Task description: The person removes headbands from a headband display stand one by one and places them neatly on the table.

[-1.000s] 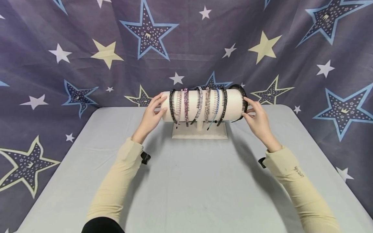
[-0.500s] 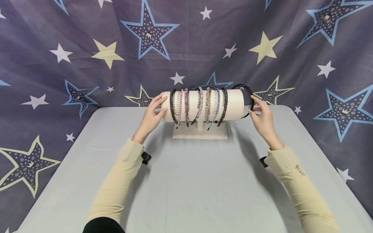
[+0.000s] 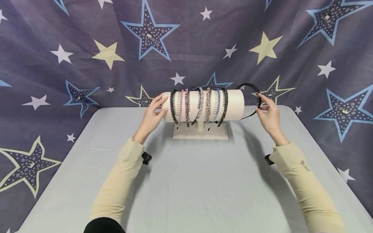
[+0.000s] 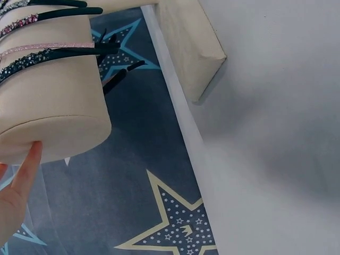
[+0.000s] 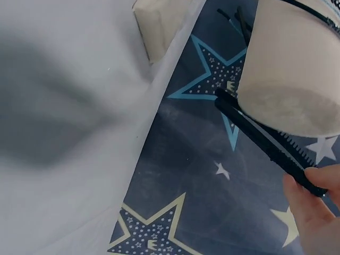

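Observation:
A cream roll-shaped headband stand (image 3: 235,105) sits at the back of the table, with several sparkly headbands around its cylinder. The left hand (image 3: 150,117) rests on the roll's left end, fingers fairly straight; a fingertip (image 4: 33,159) presses the flat end face in the left wrist view. Just off the roll's right end, the right hand (image 3: 269,117) pinches a black toothed headband (image 3: 248,84) between thumb and fingers. In the right wrist view the black headband (image 5: 255,133) slants beside the roll's end, its comb teeth facing inward.
The stand's flat base (image 3: 201,132) rests on the pale grey tablecloth (image 3: 186,181). A dark curtain with stars (image 3: 186,42) hangs close behind and at both sides. Dark headband ends (image 4: 114,79) stick out under the roll.
The right hand has drawn the black headband rightward off the roll's right end, and it now stands apart from it. The left hand has stayed at the left end.

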Available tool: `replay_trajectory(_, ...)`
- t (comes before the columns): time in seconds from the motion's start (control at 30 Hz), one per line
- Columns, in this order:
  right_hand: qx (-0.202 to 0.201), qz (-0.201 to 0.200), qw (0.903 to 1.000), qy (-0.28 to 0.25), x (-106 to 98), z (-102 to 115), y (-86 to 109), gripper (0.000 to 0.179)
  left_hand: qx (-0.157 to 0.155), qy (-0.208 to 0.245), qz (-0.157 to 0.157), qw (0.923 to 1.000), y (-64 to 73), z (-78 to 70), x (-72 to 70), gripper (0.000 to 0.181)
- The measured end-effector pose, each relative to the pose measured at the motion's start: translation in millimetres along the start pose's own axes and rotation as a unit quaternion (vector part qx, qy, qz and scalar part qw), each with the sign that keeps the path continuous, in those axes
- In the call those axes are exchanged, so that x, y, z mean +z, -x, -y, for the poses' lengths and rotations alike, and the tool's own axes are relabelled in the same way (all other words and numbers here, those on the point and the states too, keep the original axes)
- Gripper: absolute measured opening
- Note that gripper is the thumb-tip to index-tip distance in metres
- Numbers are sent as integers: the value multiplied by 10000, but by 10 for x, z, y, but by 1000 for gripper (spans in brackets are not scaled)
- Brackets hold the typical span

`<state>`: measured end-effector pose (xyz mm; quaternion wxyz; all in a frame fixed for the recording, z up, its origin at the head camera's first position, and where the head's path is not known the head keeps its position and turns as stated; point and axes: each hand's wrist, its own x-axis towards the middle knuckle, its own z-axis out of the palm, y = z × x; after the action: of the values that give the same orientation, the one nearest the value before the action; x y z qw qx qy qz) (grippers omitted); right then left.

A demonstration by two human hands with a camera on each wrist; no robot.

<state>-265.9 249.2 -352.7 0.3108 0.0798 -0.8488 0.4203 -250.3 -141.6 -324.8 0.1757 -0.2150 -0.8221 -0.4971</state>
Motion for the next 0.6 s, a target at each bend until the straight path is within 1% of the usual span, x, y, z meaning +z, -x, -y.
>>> replay_trajectory(0.17,310,239,9992,112,-72,-63,-16,55,-16,9,-1,10000,6,-5,1,38)
replay_trajectory(0.43,560,470,9973,109,-190,-168,-23,53,-36,-10,15,10000,10,-6,-1,38)
replay_trajectory(0.6,753,666,9949,-7,-261,-256,-16,54,-42,-22,10,10000,10,3,-4,38)
